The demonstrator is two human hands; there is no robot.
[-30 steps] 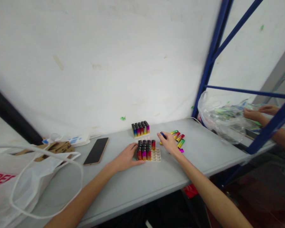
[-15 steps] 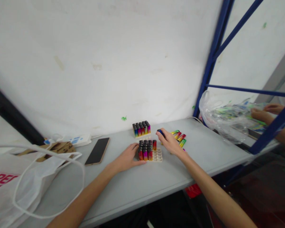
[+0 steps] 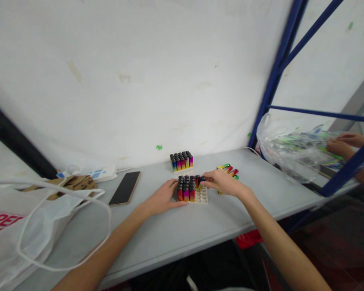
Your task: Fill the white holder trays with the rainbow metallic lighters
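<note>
Several colourful lighters (image 3: 186, 193) with black tops stand upright in a pale tray (image 3: 202, 199) on the grey table. My left hand (image 3: 163, 197) grips the tray's left side, thumb along the near edge and fingers behind. My right hand (image 3: 222, 182) is closed on a dark blue-topped lighter (image 3: 203, 179), held upright over the tray's right part, beside a red lighter in the back row. Whether its base sits in a hole cannot be made out. Cells at the near right of the tray show bare. Loose lighters (image 3: 232, 172) lie just beyond my right hand.
A second filled block of lighters (image 3: 182, 161) stands near the wall. To the left lie a phone (image 3: 125, 188), a power strip (image 3: 104, 174), a white bag (image 3: 33, 226) and a looping cable. At right, past a blue frame (image 3: 269, 81), another person's hands (image 3: 345, 143) work by plastic bags.
My right hand has brought the lighter left and down from above the loose pile to the tray's back right. My left hand stays at the tray's left side.
</note>
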